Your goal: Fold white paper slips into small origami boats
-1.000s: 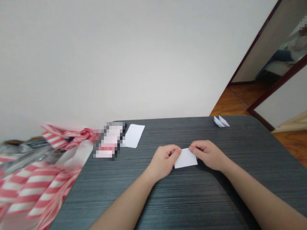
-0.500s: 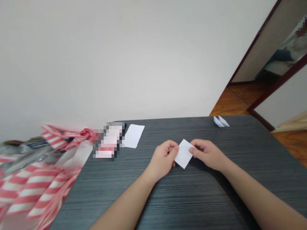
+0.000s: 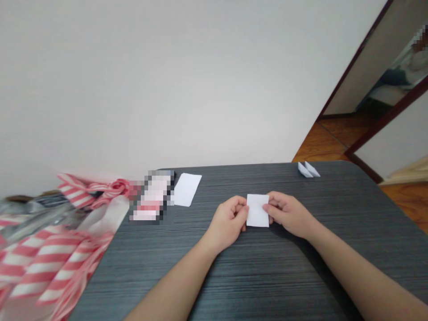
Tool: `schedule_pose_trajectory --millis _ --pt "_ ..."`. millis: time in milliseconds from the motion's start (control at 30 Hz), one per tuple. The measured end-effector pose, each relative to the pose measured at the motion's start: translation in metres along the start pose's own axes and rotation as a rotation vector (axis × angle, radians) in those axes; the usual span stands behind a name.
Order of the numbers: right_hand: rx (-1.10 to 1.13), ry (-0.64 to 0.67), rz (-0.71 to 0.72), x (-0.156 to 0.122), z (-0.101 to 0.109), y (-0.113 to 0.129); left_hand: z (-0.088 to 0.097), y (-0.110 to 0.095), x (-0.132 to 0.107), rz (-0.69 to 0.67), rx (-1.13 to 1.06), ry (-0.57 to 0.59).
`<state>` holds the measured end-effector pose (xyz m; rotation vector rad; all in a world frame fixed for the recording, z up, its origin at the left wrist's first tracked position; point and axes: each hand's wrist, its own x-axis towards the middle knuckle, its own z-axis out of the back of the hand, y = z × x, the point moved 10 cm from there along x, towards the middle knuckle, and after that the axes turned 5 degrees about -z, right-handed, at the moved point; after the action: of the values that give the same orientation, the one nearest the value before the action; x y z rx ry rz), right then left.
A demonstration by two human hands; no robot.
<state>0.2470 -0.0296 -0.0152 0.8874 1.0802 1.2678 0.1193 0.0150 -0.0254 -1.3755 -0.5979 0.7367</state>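
Dark grey wood-grain bench [image 3: 267, 276] here, with a pink-and-white striped plastic bag [image 3: 50, 267] bunched off its left side, a loose white paper sheet [image 3: 186, 190] toward the far left and a folded paper boat [image 3: 308, 170] at the far right. Near the middle, the left hand [image 3: 227, 224] and right hand [image 3: 289, 215] pinch a small white paper rectangle [image 3: 257, 210] between them, one on each side edge.

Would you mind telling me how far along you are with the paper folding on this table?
A folded white paper piece at the far corner of the dark table looks finished. In hand is a small white paper rectangle, pinched between the left hand and the right hand. Left to do, it seems, is the flat white paper sheet, which lies untouched farther left.
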Motion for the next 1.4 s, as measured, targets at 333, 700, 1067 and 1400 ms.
schedule_pose_trajectory --millis 333,700,1067,1400 --pt "0.082 -0.010 0.018 -0.001 0.002 -0.006 0.003 0.000 0.001 -0.014 -0.126 -0.040" --pt "0.029 -0.009 0.088 -0.004 0.004 0.008 0.000 -0.005 0.000 -0.038 -0.164 -0.052" --pt "-0.083 -0.007 -0.022 -0.001 0.000 -0.001 0.000 -0.006 0.000 -0.042 -0.135 -0.031" --pt "-0.055 -0.064 0.004 -0.002 0.006 0.004 -0.002 -0.004 -0.001 -0.003 0.021 0.026"
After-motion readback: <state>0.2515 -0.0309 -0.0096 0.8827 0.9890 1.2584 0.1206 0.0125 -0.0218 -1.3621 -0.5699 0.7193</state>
